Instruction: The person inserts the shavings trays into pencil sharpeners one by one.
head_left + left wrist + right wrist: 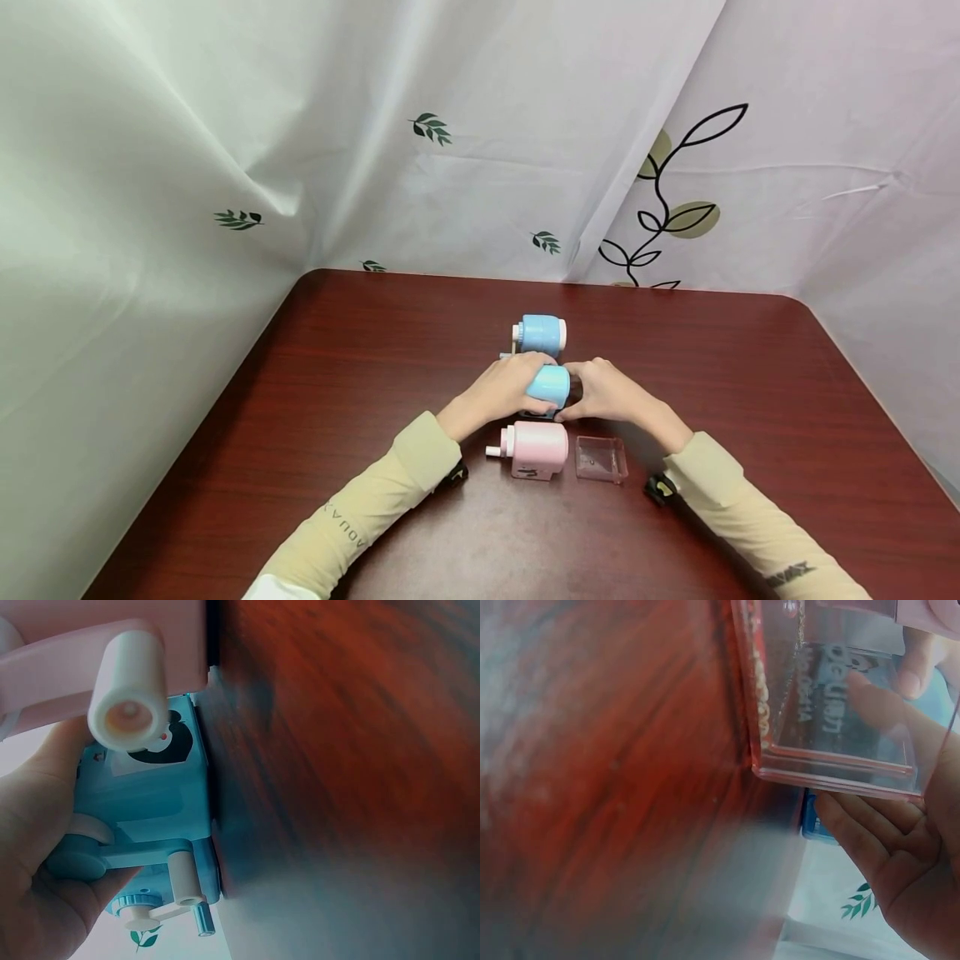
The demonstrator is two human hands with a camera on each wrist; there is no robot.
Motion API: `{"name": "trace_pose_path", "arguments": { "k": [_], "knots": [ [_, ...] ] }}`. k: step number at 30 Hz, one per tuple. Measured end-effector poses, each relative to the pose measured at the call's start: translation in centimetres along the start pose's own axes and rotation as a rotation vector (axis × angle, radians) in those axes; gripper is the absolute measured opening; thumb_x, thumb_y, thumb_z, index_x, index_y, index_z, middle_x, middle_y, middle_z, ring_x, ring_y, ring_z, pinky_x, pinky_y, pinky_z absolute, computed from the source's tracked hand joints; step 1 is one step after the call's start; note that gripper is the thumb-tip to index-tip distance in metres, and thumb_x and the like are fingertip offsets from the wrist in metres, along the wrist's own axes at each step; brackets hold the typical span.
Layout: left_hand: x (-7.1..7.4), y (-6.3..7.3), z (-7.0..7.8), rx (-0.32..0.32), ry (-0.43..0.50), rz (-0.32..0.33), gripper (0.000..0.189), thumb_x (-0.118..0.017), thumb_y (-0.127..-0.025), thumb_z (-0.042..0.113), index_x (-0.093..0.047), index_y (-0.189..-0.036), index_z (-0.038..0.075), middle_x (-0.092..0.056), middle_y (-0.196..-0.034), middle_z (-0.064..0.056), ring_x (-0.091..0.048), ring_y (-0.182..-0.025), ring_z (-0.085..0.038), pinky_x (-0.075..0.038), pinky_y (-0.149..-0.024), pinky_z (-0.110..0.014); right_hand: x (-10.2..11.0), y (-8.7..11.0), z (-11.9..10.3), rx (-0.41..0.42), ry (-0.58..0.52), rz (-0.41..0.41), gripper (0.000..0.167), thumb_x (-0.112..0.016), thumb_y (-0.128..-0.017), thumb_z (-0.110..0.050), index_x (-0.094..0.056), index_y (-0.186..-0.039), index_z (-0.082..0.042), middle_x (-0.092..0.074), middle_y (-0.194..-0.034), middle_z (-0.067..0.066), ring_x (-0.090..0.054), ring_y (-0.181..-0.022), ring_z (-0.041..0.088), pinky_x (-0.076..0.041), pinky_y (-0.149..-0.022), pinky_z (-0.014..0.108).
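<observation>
Nearest, we see a pink boxy plastic crank sharpener point(540, 443) midway between the side edges of the dark-red wooden table point(750, 383), with a clear pinkish plastic tray point(609, 458) just toward the right edge. Beyond, the left hand point(510, 387) has its grip around a light-blue boxy plastic sharpener point(551, 383); the right hand point(609, 393) meets its right end, grasping or not we cannot tell. Nearest the far edge stands a blue-and-white plastic crank sharpener point(540, 333).

Light-blue crank sharpener point(550, 383) — boxy, upright on table point(375, 367), dark piece point(576, 388) at its right end
</observation>
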State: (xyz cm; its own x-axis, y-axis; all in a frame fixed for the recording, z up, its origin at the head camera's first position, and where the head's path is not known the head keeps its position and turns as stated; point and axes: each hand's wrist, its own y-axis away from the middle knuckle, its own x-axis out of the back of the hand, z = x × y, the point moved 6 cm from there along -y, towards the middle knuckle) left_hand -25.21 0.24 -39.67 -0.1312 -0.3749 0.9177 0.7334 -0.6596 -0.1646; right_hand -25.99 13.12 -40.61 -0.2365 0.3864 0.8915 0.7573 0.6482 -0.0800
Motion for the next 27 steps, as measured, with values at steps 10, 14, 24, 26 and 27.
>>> {"name": "trace_pose_path", "arguments": {
  "k": [10, 14, 24, 26, 27],
  "knots": [
    [0.07, 0.01, 0.05, 0.004, 0.01, -0.005, 0.057, -0.075, -0.082, 0.04, -0.056, -0.125, 0.009, -0.064, -0.114, -0.005, -0.059, -0.095, -0.014, -0.052, -0.08, -0.03, -0.08, -0.11, -0.06, 0.001, 0.009, 0.013, 0.056, -0.086, -0.067, -0.039, -0.066, -0.103, -0.002, -0.07, -0.081, -0.005, -0.051, -0.06, -0.002, -0.046, -0.062, 0.019],
    [-0.01, 0.0, -0.02, 0.005, 0.014, -0.005, 0.057, -0.074, -0.082, 0.041, -0.056, -0.125, 0.009, -0.064, -0.114, -0.005, -0.059, -0.096, -0.014, -0.052, -0.08, -0.03, -0.14, -0.16, -0.03, 0.0, 0.007, 0.02, 0.057, -0.086, -0.066, -0.038, -0.065, -0.104, -0.002, -0.069, -0.08, -0.004, -0.05, -0.06, -0.002, -0.046, -0.061, 0.019],
    [-0.04, -0.01, 0.05, 0.002, -0.012, 0.011, 0.056, -0.074, -0.082, 0.042, -0.056, -0.124, 0.01, -0.064, -0.114, -0.004, -0.059, -0.094, -0.014, -0.052, -0.078, -0.03, -0.17, -0.28, -0.07, -0.02, 0.0, 0.032, 0.058, -0.088, -0.063, -0.04, -0.066, -0.102, -0.003, -0.067, -0.077, -0.005, -0.049, -0.059, 0.0, -0.045, -0.06, 0.02],
    [0.0, 0.0, 0.06, 0.003, -0.019, 0.013, 0.056, -0.074, -0.082, 0.042, -0.056, -0.124, 0.01, -0.064, -0.114, -0.004, -0.059, -0.094, -0.014, -0.052, -0.078, -0.03, -0.16, -0.27, -0.08, -0.026, -0.002, 0.029, 0.057, -0.088, -0.063, -0.04, -0.066, -0.101, -0.003, -0.067, -0.077, -0.006, -0.05, -0.06, 0.001, -0.045, -0.06, 0.02],
    [0.02, 0.0, 0.06, 0.004, -0.021, 0.012, 0.056, -0.074, -0.082, 0.042, -0.056, -0.124, 0.01, -0.064, -0.114, -0.004, -0.059, -0.094, -0.014, -0.052, -0.078, -0.03, -0.16, -0.27, -0.09, -0.028, -0.001, 0.029, 0.057, -0.087, -0.063, -0.04, -0.066, -0.1, -0.004, -0.067, -0.077, -0.006, -0.05, -0.06, 0.0, -0.045, -0.06, 0.02]
  ]
}}
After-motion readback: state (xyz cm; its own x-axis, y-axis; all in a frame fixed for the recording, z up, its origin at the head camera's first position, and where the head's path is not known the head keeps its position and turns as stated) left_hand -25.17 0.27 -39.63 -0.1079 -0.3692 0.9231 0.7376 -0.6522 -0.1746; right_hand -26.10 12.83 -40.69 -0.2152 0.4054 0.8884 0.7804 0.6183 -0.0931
